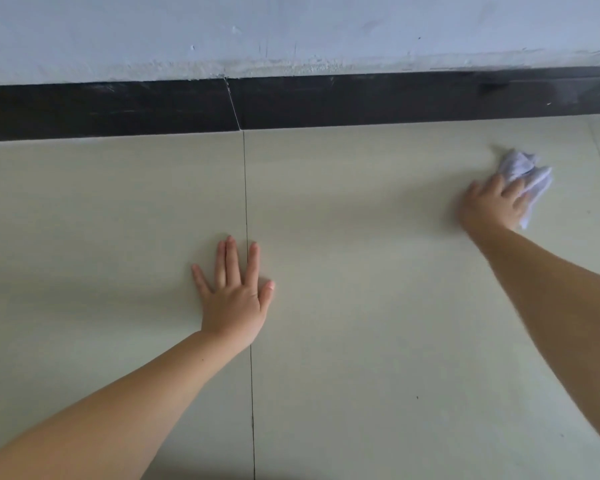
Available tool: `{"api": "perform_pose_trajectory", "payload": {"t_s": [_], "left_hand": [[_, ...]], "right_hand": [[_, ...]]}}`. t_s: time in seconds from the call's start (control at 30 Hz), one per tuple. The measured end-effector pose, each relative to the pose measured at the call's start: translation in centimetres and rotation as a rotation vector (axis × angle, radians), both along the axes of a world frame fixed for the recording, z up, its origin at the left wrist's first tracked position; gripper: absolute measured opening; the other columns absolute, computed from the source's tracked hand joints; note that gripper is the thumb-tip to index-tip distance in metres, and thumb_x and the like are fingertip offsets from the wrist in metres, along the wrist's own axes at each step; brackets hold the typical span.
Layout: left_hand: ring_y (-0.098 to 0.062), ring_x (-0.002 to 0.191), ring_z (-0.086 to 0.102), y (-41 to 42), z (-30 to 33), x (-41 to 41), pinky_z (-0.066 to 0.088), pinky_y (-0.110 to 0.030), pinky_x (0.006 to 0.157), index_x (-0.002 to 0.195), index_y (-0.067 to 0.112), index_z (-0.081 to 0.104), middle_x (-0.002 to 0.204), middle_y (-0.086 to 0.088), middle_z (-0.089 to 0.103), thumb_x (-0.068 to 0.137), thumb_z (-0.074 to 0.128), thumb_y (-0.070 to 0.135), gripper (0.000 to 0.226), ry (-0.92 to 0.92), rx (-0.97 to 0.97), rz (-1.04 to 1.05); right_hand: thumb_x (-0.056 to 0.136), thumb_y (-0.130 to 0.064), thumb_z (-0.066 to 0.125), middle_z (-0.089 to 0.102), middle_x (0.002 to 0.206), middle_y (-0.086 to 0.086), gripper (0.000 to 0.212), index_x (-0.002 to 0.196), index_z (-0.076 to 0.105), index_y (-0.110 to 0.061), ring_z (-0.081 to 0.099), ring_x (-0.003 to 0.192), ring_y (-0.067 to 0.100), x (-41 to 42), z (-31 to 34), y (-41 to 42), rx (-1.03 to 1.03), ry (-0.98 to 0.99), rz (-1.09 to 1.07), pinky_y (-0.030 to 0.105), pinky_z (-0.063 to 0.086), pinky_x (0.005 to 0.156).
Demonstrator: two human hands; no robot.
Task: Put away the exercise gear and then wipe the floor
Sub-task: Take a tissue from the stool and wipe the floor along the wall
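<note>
Two hands are seen on the pale tiled floor [361,271]. The left hand [234,292] is laid flat, palm down, with its fingers straight and slightly spread across a dark grout line [248,341]. The right hand [492,202] is reached out well apart from it, toward the right edge, and one crumpled white cloth [527,174] is pressed to the floor under its curled fingers, part of the cloth being left showing beyond the fingertips. The cloth is found near a black skirting board [361,98], above which a pale blue-grey wall [291,29] is seen. No container is shown.
</note>
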State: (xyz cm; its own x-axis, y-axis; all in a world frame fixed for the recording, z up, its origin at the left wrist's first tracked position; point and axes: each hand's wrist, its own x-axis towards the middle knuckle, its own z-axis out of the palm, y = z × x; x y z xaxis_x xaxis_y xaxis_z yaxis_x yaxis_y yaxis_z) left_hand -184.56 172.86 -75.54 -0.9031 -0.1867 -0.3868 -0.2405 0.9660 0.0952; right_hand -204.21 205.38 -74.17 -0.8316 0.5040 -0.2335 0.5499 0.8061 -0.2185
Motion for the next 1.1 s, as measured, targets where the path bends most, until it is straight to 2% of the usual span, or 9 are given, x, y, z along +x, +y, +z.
{"api": "perform_pose_trajectory", "payload": {"t_s": [0.17,0.27,0.4,0.53,0.7,0.77,0.83,0.97,1.1], "left_hand": [[-0.033,0.133,0.034,0.1,0.1,0.0,0.031,-0.074,0.09,0.137,0.009,0.046,0.141,-0.026,0.042,0.086,0.03,0.044,0.064,-0.006,-0.021,-0.015],[-0.036,0.138,0.032,0.3,0.4,0.0,0.025,-0.07,0.099,0.141,0.011,0.041,0.148,-0.023,0.033,0.084,0.023,0.048,0.071,0.001,-0.002,-0.012],[-0.031,0.145,0.015,0.4,0.9,-0.3,0.013,-0.066,0.107,0.147,0.016,0.029,0.156,-0.016,0.016,0.078,0.01,0.052,0.08,0.007,0.018,0.04],[-0.034,0.133,0.04,3.7,1.5,-2.2,0.031,-0.072,0.091,0.135,0.016,0.043,0.144,-0.02,0.04,0.082,0.033,0.042,0.06,0.034,0.009,-0.185],[-0.021,0.145,-0.016,11.1,3.1,-6.7,-0.007,-0.061,0.11,0.15,0.029,-0.001,0.158,-0.004,-0.017,0.098,0.03,0.043,0.062,0.008,0.142,-0.252],[-0.018,0.144,-0.019,13.0,3.6,-8.0,-0.008,-0.059,0.111,0.15,0.029,-0.003,0.157,-0.001,-0.019,0.099,0.029,0.042,0.061,-0.005,0.191,-0.172],[-0.017,0.144,-0.019,13.8,3.5,-8.8,-0.007,-0.059,0.112,0.15,0.029,-0.003,0.157,0.0,-0.019,0.099,0.028,0.041,0.061,-0.022,0.206,-0.103],[-0.015,0.144,-0.018,14.3,2.5,-8.1,-0.002,-0.062,0.112,0.15,0.028,-0.003,0.157,0.003,-0.021,0.096,0.034,0.045,0.067,-0.088,0.198,0.034],[-0.015,0.142,-0.027,14.7,1.3,-7.6,-0.008,-0.062,0.109,0.147,0.03,-0.018,0.153,0.003,-0.032,0.088,0.039,0.061,0.088,-0.143,0.177,0.065]], "right_hand": [[0.094,-0.024,0.029,0.015,0.154,0.028,0.057,0.147,0.029,-0.003,0.014,0.143,0.043,3.6,-1.9,-16.1,0.075,0.268,0.59,0.045,0.014,0.116],[0.103,-0.032,0.025,0.002,0.16,0.009,0.051,0.152,0.015,-0.021,-0.001,0.147,0.029,6.0,-1.4,-22.8,-0.044,0.069,1.253,0.038,-0.005,0.118],[0.101,-0.043,0.015,0.022,0.157,0.005,0.053,0.146,0.035,-0.023,0.018,0.145,0.028,2.6,-1.7,-17.5,-0.071,0.056,1.606,0.04,0.013,0.119],[0.1,-0.043,0.016,0.027,0.154,0.011,0.056,0.145,0.037,-0.018,0.028,0.141,0.036,-1.1,-2.4,-2.2,0.017,0.175,1.361,0.051,0.027,0.113],[0.089,-0.037,0.022,0.016,0.156,0.017,0.064,0.148,0.024,-0.012,0.014,0.143,0.036,-2.9,0.1,9.4,-0.022,0.047,0.213,0.045,0.017,0.116],[0.098,-0.032,0.027,0.015,0.156,0.017,0.052,0.145,0.029,-0.009,0.013,0.143,0.035,-2.1,0.3,6.4,-0.013,0.013,0.109,0.044,0.012,0.117],[0.099,-0.032,0.029,0.016,0.157,0.013,0.049,0.144,0.032,-0.013,0.012,0.144,0.033,-0.4,-0.6,2.2,-0.033,0.064,0.291,0.044,0.007,0.118],[0.095,-0.041,0.013,0.02,0.157,0.009,0.06,0.146,0.034,-0.018,0.013,0.146,0.031,4.1,-1.8,-4.6,-0.08,0.099,1.051,0.04,0.0,0.117],[0.099,-0.047,0.006,0.019,0.158,0.001,0.059,0.148,0.031,-0.026,0.017,0.146,0.024,1.3,-2.0,0.8,-0.02,0.113,1.416,0.037,0.007,0.119]]}}
